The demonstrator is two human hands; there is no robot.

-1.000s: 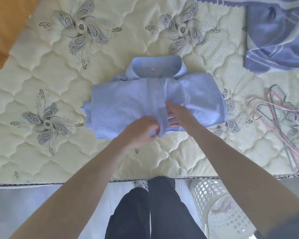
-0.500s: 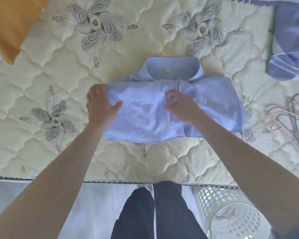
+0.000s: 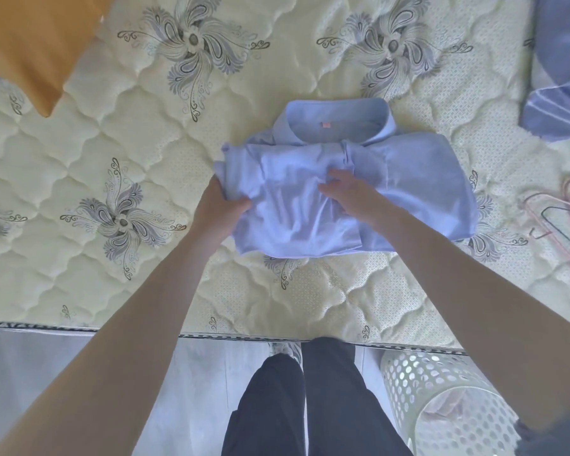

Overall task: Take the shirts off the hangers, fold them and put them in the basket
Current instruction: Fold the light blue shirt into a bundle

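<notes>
A light blue collared shirt [image 3: 408, 192] lies partly folded on the quilted mattress [image 3: 145, 159], collar away from me. My left hand [image 3: 219, 205] grips the shirt's left edge, thumb on top and fingers underneath, with that side lifted over the middle. My right hand [image 3: 348, 190] presses flat on the shirt's centre with straight fingers. The white perforated basket [image 3: 441, 399] stands on the floor at the lower right, beside my legs, with something pale inside.
An orange pillow [image 3: 37, 44] lies at the top left. Another blue striped garment [image 3: 560, 77] sits at the top right. Several wire hangers [image 3: 563, 218] lie at the right edge. The mattress edge runs across just above my legs.
My left hand went from the shirt's near middle out to its left edge, gripped it and is drawing that side inward. My right hand stays pressed on the centre. The view has shifted left.
</notes>
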